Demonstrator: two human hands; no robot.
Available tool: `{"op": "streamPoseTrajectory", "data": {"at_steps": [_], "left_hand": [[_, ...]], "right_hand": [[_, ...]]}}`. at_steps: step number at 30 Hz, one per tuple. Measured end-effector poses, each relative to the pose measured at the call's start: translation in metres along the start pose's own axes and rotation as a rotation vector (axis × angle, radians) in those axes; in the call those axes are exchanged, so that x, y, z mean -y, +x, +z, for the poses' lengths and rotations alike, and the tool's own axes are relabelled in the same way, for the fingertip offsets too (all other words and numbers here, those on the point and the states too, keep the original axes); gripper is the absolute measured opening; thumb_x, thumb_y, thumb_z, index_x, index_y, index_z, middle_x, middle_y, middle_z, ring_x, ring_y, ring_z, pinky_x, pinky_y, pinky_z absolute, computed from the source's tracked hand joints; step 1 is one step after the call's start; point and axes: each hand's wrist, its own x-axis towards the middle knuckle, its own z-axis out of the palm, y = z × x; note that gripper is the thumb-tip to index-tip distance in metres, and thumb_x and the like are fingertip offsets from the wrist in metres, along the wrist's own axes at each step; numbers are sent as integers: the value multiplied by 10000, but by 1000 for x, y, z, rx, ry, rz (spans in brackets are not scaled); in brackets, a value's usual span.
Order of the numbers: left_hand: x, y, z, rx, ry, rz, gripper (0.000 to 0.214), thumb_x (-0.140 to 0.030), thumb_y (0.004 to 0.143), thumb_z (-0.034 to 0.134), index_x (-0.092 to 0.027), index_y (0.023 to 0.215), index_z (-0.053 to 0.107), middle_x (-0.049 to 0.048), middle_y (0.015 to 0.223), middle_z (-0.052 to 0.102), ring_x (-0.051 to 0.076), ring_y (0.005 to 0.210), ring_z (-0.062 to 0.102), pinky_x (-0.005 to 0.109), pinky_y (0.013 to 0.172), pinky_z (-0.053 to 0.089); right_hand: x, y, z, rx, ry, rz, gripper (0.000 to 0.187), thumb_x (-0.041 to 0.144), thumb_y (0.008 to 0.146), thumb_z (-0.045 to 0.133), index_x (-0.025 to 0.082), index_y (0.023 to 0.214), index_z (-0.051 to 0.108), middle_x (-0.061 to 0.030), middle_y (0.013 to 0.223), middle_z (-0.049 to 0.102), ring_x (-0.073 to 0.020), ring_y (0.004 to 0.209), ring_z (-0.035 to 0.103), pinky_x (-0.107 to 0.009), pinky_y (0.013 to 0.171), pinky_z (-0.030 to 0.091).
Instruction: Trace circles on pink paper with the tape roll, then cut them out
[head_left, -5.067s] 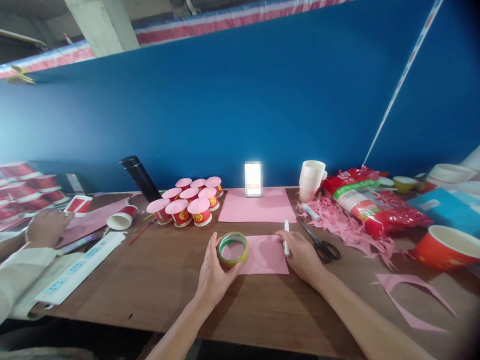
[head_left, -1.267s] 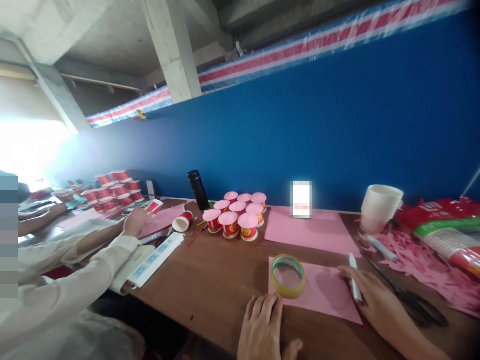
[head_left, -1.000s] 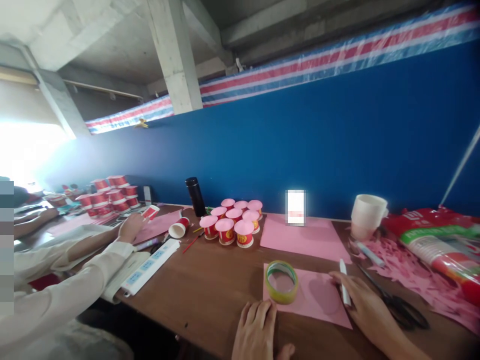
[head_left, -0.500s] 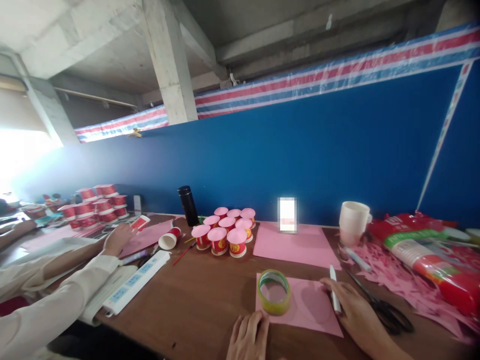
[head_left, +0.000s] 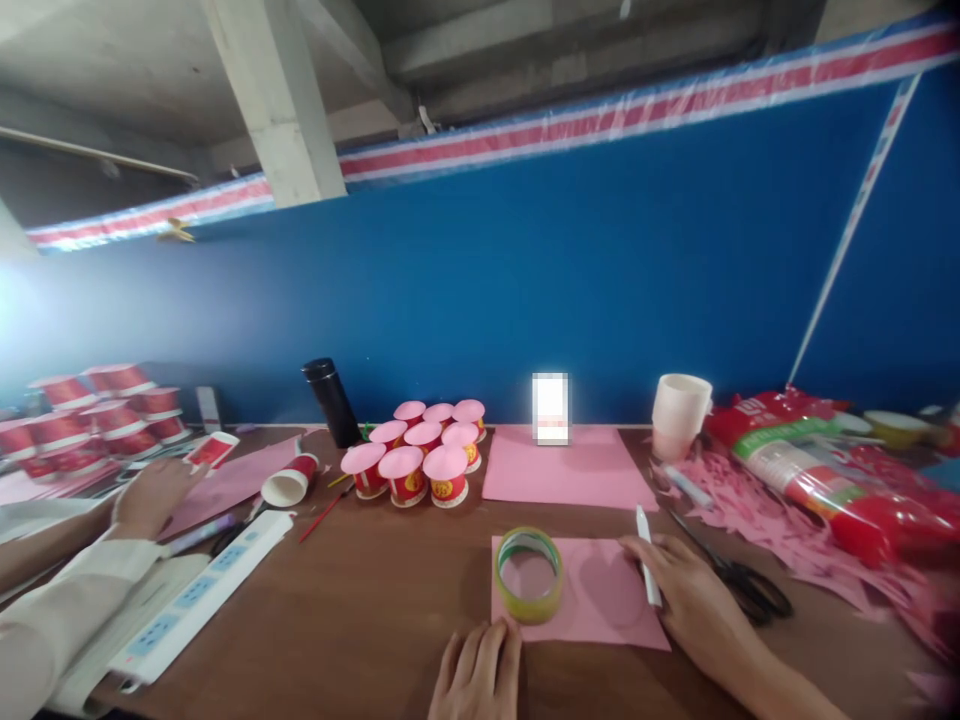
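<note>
Left hand [head_left: 478,677], on tape roll [head_left: 531,608] approx. 5 s ago, is now off it: fingers released, resting nr. roll. Tape roll lies on L side of pink sheet [head_left: 571,592]. R hand [head_left: 690,592] grasps white pen [head_left: 650,582]. Progress: 1 circle [head_left: 613,582] outlined, R side; 2nd not visible; sheet uncut.

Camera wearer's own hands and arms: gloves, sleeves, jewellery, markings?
Left hand and right hand: bare, no gloves, rings or markings visible. Right forearm: no sleeve, watch or cable in view. Left forearm out of frame, can't judge.
</note>
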Motion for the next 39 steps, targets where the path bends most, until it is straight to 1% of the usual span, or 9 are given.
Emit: {"op": "streamPoseTrajectory", "data": {"at_steps": [3, 7, 10, 14, 21, 25, 29, 34, 39], "left_hand": [[3, 9, -26, 156, -76, 19, 667, -582, 740, 483, -198, 1283, 433, 73, 1155, 605, 256, 985, 565, 393, 882, 395], [-4, 23, -56, 302, -99, -45, 619, -551, 803, 403, -191, 1306, 401, 92, 1257, 529, 290, 1101, 485, 487, 977, 288], [-5, 34, -63, 365, -91, -68, 583, -528, 827, 373, -177, 1290, 422, 92, 1284, 507, 304, 1175, 414, 526, 1000, 239], [4, 44, -59, 420, -70, -78, 560, -505, 844, 352, -163, 1279, 435, 95, 1297, 495, 302, 1211, 379, 531, 1007, 230], [25, 52, -50, 437, -76, -85, 558, -513, 837, 361, -195, 1292, 418, 76, 1331, 460, 292, 1268, 309, 524, 1027, 217], [41, 51, -46, 407, -115, -89, 534, -492, 838, 382, -212, 1292, 407, 85, 1363, 415, 273, 1284, 282, 507, 1038, 206], [51, 51, -48, 335, -226, -172, 574, -457, 820, 438, -185, 1315, 337, 110, 1337, 430, 261, 1255, 332, 475, 1024, 261], [42, 69, -53, 241, -393, -307, 727, -488, 766, 512, -173, 1354, 223, 131, 1343, 398, 271, 1225, 372, 454, 973, 346], [26, 95, -52, 205, -418, -265, 753, -528, 742, 523, -169, 1346, 249, 142, 1352, 386, 301, 1242, 344, 472, 972, 334]], "right_hand": [[6, -2, -5, 4, -56, 4, 501, -5, 665, 414, 192, 1106, 545, -69, 884, 646, -229, 888, 534, -326, 771, 430], [15, -4, -16, 77, -162, 35, 416, 18, 684, 450, 171, 1053, 569, -90, 885, 635, -236, 891, 512, -304, 753, 407], [23, -4, -26, 124, -245, 46, 342, 61, 722, 471, 178, 1025, 580, -91, 876, 627, -235, 907, 496, -296, 761, 382], [36, -6, -36, 209, -295, 41, 339, 39, 723, 457, 181, 1005, 578, -81, 798, 623, -239, 920, 479, -293, 743, 354], [56, -18, -48, 301, -233, 49, 365, 39, 676, 476, 191, 993, 573, -62, 775, 586, -203, 761, 506, -276, 662, 346], [54, -15, -54, 238, -109, 42, 451, 20, 648, 455, 191, 1056, 541, -61, 845, 609, -206, 812, 517, -278, 688, 370], [50, -6, -56, 172, -12, -13, 483, 19, 641, 435, 156, 1099, 501, -66, 876, 653, -222, 852, 518, -310, 725, 400], [51, 0, -51, 126, 7, -34, 500, 11, 656, 426, 160, 1128, 494, -68, 877, 652, -228, 871, 529, -330, 731, 422], [54, 5, -49, 92, 149, 20, 366, 98, 807, 429, 172, 1163, 469, -67, 903, 650, -211, 893, 562, -329, 772, 446]]}}
